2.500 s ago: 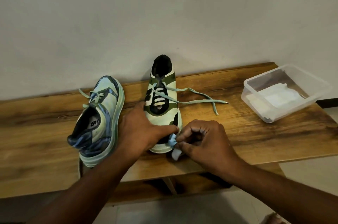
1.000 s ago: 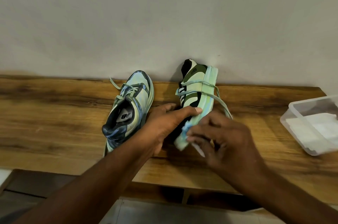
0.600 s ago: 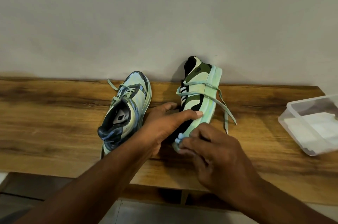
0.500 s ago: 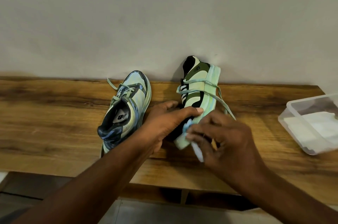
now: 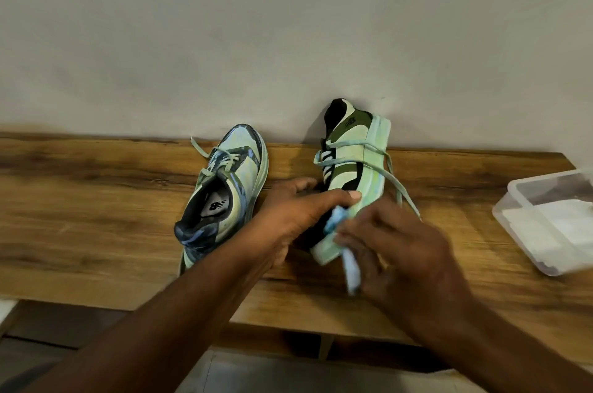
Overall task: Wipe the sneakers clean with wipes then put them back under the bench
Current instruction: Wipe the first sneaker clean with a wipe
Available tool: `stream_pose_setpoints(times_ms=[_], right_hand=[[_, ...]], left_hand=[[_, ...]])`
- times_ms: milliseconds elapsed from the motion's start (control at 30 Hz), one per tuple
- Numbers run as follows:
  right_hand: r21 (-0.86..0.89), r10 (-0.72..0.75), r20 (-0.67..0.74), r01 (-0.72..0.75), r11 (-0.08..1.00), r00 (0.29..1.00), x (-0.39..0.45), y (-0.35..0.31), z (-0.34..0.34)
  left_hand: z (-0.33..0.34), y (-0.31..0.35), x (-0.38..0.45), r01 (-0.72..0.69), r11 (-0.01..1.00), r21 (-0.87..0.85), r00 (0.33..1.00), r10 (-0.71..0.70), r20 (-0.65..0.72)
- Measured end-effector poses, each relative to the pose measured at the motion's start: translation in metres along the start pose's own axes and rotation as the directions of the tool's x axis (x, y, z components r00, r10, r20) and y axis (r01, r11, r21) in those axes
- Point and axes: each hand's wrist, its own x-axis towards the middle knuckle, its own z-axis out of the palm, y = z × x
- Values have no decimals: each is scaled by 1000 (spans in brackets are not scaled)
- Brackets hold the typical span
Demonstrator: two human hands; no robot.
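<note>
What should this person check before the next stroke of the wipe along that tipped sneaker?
1. Green sneaker steadied on its side by the left hand: ok.
2. Blue wipe held in the right hand: ok.
3. Wipe touching the sole edge near the toe: ok.
4. Loose lace out of the wiping path: not ok, it drapes across the sole.
5. Fresh wipes in the clear plastic container on the bench: ok.
6. Blue sneaker already clean: cannot tell.
</note>
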Motion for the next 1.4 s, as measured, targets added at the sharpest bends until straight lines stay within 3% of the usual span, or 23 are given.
stream_pose_setpoints(times_ms=[133, 367, 500, 567, 633, 700, 800, 900, 1000, 1067, 1233, 1300, 1400], right_hand=[[58, 216, -150, -209, 976, 965, 12, 19, -14], [-49, -98, 47, 100, 994, 994, -4, -7, 8], [32, 162, -133, -160, 987, 978, 16, 25, -13], [39, 196, -155, -192, 981, 968, 16, 25, -12], [43, 79, -112, -74, 996, 991, 7, 8, -4], [22, -65, 21, 65, 998, 998, -6, -9, 5], [33, -50, 205, 44, 998, 977, -12, -15, 8], [-23, -21, 73, 22, 999, 997, -1, -2, 3], [55, 148, -139, -141, 988, 979, 12, 17, -6], [75, 157, -141, -147, 986, 977, 10, 14, -3], [-22, -102, 64, 103, 994, 993, -8, -15, 13], [7, -52, 41, 52, 999, 998, -2, -3, 6], [72, 179, -110, -171, 983, 978, 9, 25, -9]], left_hand=[[3, -5, 3, -10, 1000, 9, 1000, 10, -24], [0, -2, 2, -10, 1000, -14, 1000, 10, 17], [1, -1, 0, -7, 1000, 0, 1000, 7, -9], [2, -2, 1, -12, 1000, 10, 1000, 12, -15], [3, -3, 3, -19, 1000, 12, 999, 20, -29], [3, -2, 3, -26, 1000, -4, 1000, 26, -2], [2, 0, 0, -18, 1000, -16, 1000, 18, 23], [3, 0, 2, -26, 1000, 8, 1000, 26, -7], [4, -2, 4, -37, 999, 34, 998, 38, -41], [4, -3, 4, -38, 999, 32, 998, 39, -39], [-1, -3, 7, -20, 1000, 16, 999, 19, 29], [-3, 1, 6, -15, 999, 50, 999, 12, 46], [-6, 8, 0, 7, 997, 82, 998, -12, 63]])
